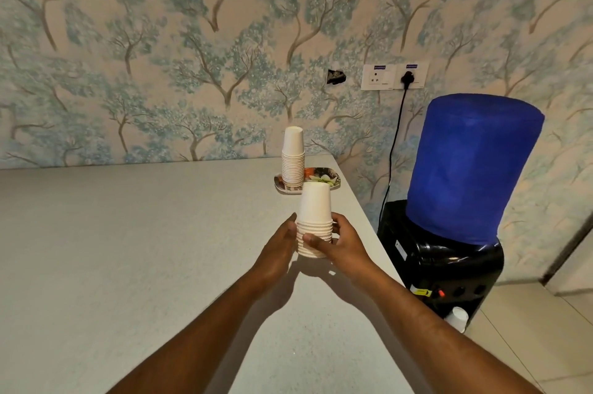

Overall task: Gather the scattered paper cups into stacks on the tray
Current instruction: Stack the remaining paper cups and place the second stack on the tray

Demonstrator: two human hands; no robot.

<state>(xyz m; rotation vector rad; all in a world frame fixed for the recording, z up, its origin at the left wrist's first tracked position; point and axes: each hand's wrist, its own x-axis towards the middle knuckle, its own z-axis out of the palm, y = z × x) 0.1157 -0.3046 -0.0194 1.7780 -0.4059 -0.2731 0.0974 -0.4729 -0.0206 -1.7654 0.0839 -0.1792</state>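
A stack of white paper cups (314, 207), upside down, is held between both my hands just above the grey table (128, 249). My left hand (278, 252) presses its left side and my right hand (345, 244) wraps its right side and front. Behind it, a taller stack of upturned cups (293, 157) stands on the left part of a small patterned tray (332, 180) at the table's far right corner. The held stack hides part of the tray's front edge.
A water dispenser with a blue-covered bottle (471, 175) on a black base (442, 268) stands right of the table, with one white cup (457, 318) at its tap. A black cable (393, 149) runs up to the wall sockets (394, 76). The table's right edge runs beside my right arm.
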